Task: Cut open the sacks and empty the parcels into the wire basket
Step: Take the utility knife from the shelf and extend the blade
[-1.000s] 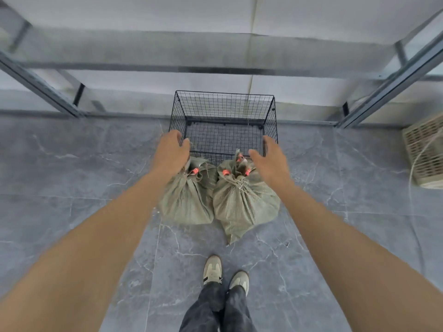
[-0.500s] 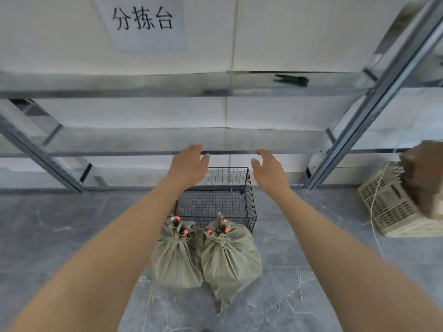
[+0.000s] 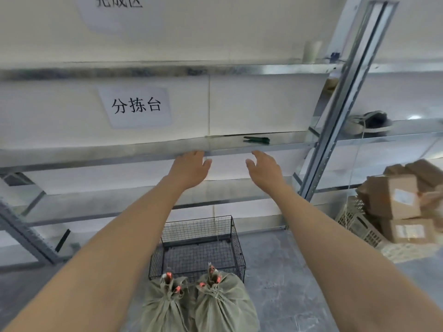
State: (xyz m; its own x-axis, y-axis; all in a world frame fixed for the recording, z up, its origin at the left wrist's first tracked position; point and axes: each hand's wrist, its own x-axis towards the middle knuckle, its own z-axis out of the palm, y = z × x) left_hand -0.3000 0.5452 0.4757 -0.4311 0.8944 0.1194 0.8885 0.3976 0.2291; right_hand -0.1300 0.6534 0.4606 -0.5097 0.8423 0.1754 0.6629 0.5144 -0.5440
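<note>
Two olive-green coarse woven cloth sacks [image 3: 199, 305], a black thin-wire metal basket [image 3: 236, 238], shiny galvanised metal shelves [image 3: 282, 146] and polished grey marbled floor tiles [image 3: 282, 279] are seen.

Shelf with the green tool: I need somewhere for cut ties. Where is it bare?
Bare from the left end to the green tool, under the sign; a short patch between tool and upright post. Past the post, a shoe crowds it.

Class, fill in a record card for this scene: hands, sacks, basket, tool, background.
Hands: left hand and right hand open, empty, raised near the shelf edge
Sacks: left sack and right sack tied shut, side by side on the floor
Basket: wire basket behind the sacks, no parcels inside
Tool: green-handled tool on the shelf, untouched
Background: cardboard boxes at right
</note>
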